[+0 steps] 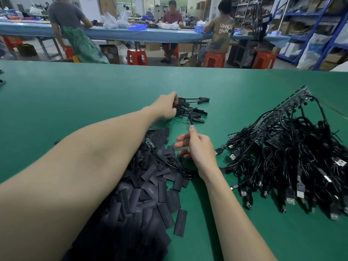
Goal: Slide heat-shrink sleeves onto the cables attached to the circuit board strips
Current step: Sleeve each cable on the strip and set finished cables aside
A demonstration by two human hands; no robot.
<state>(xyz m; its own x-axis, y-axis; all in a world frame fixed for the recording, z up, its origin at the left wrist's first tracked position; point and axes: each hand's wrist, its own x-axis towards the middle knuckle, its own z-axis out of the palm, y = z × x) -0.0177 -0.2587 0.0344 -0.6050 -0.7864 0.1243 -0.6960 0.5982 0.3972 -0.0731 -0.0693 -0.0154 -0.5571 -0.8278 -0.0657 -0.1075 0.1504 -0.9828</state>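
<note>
Black, flat heat-shrink sleeves (150, 189), cut into short rectangular pieces, lie heaped on the green desk (75, 95) at near centre, partly under the left forearm. On top of the heap rests one small green circuit board strip (150, 143) with its thin black cable (175, 164) coiled over the sleeves. Beyond the heap, a small bunch of black cables with sleeves already on their far ends (192, 110) lies fanned out on the desk; the left hand (166, 108) reaches across and grips this bunch at its near end, fingers curled round the wires. The right hand (197, 146) sits just right of the sleeve heap and pinches one thin black cable end (191, 122) between thumb and forefinger, the cable standing up from the fingertips toward the bunch; the other fingers are spread loosely to the left. To the right, well apart from the sleeves, a large tangle of black USB cables attached to dark circuit board strips (290, 147) covers the desk, silver plugs pointing toward the near edge. Behind the desk, people sit on red plastic stools (137, 57) at a long blue-covered bench (116, 33); blue metal shelving (316, 31) stands at far right.
</note>
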